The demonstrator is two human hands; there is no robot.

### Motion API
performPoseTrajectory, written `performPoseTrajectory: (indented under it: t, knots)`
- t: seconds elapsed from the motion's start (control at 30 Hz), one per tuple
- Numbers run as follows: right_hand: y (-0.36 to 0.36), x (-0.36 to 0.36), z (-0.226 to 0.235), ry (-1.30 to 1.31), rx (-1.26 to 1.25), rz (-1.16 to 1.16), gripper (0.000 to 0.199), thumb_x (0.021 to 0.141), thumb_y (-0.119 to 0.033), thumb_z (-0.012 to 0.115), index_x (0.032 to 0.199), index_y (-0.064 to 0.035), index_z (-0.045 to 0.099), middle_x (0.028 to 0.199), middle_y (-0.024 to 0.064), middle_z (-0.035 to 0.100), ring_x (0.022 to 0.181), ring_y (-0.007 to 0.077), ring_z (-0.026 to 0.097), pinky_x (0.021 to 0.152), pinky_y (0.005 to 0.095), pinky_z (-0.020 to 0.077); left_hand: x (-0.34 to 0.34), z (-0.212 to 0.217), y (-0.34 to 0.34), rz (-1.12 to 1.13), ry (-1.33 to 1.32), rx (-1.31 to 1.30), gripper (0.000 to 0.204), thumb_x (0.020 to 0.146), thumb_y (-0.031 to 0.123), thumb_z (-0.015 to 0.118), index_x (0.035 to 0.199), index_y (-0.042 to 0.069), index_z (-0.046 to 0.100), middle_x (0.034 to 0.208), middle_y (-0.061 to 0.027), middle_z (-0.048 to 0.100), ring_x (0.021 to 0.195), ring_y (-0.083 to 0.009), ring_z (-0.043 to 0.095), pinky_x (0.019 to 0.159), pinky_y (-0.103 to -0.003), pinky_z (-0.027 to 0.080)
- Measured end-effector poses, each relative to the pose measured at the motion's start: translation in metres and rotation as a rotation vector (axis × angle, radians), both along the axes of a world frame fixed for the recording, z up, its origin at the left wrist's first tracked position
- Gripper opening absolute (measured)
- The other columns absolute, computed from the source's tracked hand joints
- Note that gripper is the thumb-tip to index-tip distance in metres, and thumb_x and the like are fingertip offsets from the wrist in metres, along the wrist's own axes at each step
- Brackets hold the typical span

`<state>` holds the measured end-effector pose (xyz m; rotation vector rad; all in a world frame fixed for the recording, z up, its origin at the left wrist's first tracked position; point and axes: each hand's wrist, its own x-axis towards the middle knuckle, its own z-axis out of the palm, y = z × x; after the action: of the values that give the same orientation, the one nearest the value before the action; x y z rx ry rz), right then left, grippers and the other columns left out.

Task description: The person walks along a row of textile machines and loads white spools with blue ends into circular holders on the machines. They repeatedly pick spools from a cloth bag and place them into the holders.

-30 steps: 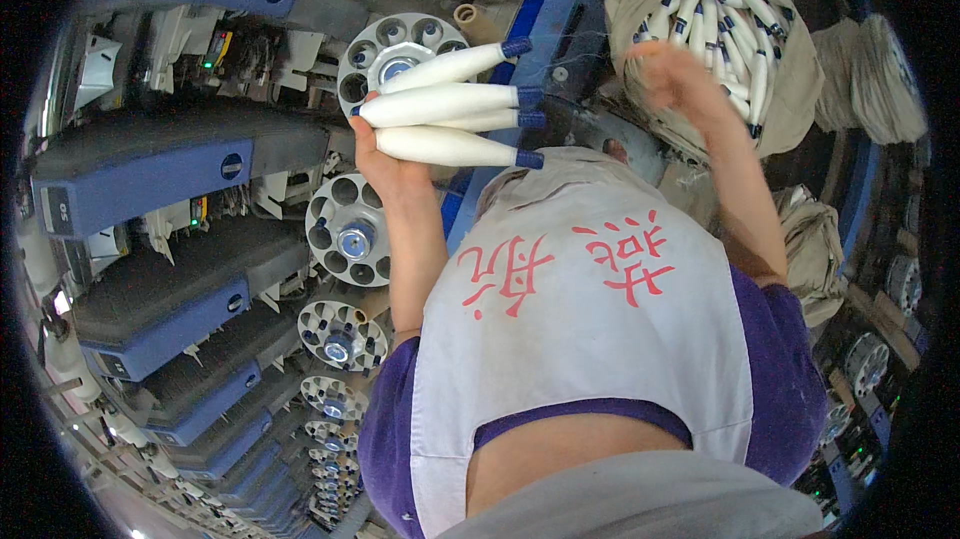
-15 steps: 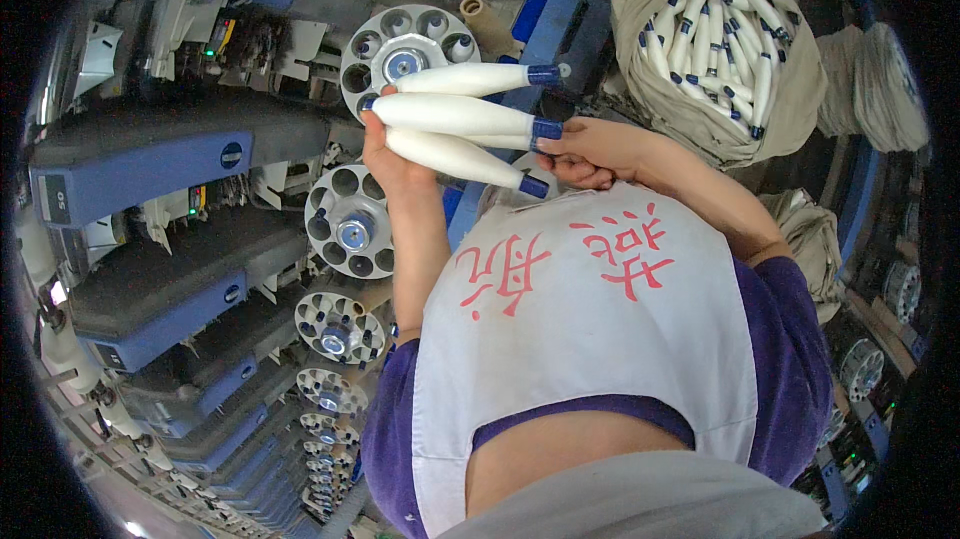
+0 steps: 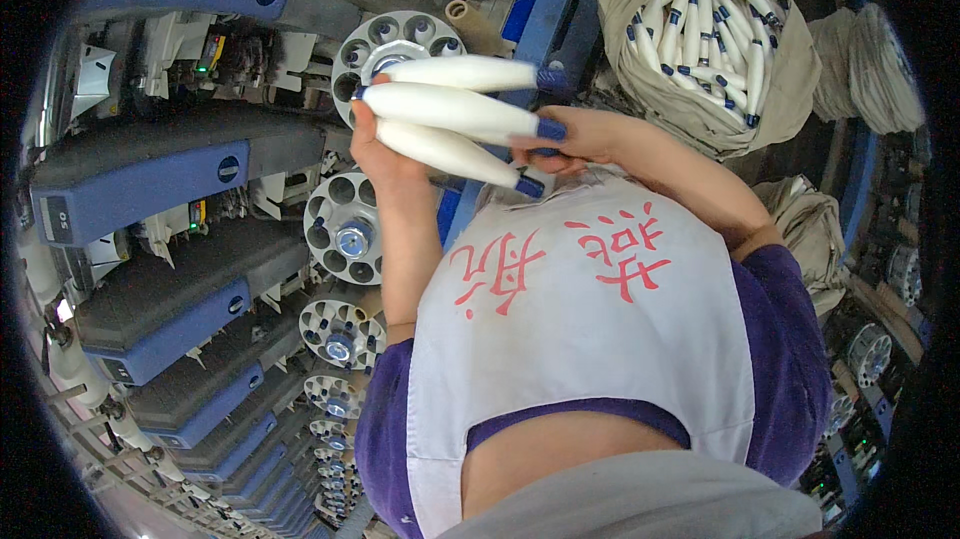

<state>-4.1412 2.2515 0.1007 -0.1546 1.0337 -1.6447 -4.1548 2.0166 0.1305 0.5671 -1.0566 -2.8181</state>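
A bundle of white yarn bobbins (image 3: pixel 455 109) with dark blue ends lies fanned out across my left hand (image 3: pixel 385 151). The thumb and fingers of that hand wrap round their left ends. My right hand (image 3: pixel 572 137) is closed at the other side, its curled fingers at the blue base ends; those fingers are partly hidden and slightly blurred. Just behind the bundle sits a round grey bobbin magazine (image 3: pixel 355 51), with bobbins standing in several of its holes. To the right of my right hand an open cloth sack (image 3: pixel 625 79) holds many more bobbins.
Blue-fronted winding units (image 3: pixel 150 184) line the left side, with a row of round magazines (image 3: pixel 345 229) running toward the lower left. A brown paper tube (image 3: pixel 470 21) stands by the nearest magazine. Folded cloth sacks (image 3: pixel 865 69) hang at the far right.
The view has shifted slightly. Both hands still hold the bundle in nearly the same place; the right fingers have moved a little along the blue ends.
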Motion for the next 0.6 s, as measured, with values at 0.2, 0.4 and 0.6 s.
performPoseTrajectory:
  t: [0.2,0.4,0.6]
  knots:
    - [0.094,0.012,0.004,0.068,-0.074,-0.634,0.024,0.091,-0.027,0.044,0.075,-0.0096,0.046,0.047,-0.0044,0.034,0.034,0.0062,0.028,0.032,0.0221,0.0201,-0.004,-0.005,-0.022,0.232,-0.033,0.014,0.042,0.091,0.038,0.041,0.111,0.002,0.050,0.113,-0.0148,0.052,0.108,-0.0308,0.047,0.096,-0.048,0.035]
    - [0.055,-0.023,0.048,1.045,-0.081,-0.799,0.016,0.085,-0.019,0.049,0.080,-0.0046,0.052,0.069,0.0024,0.053,0.056,0.0121,0.049,0.052,0.0236,0.0403,-0.005,-0.005,0.001,0.236,-0.098,-0.143,0.048,0.091,0.043,0.038,0.118,0.003,0.045,0.118,-0.0156,0.049,0.110,-0.0319,0.047,0.094,-0.051,0.037]
    - [-0.057,-0.003,0.001,1.743,0.792,-0.320,0.039,0.077,-0.032,0.059,0.096,0.0005,0.050,0.083,0.0140,0.059,0.078,0.0272,0.060,0.060,0.0374,0.0494,-0.016,-0.007,0.030,0.127,-0.083,-0.157,0.048,0.093,0.041,0.036,0.117,0.001,0.043,0.117,-0.0164,0.049,0.109,-0.0317,0.047,0.093,-0.049,0.038]
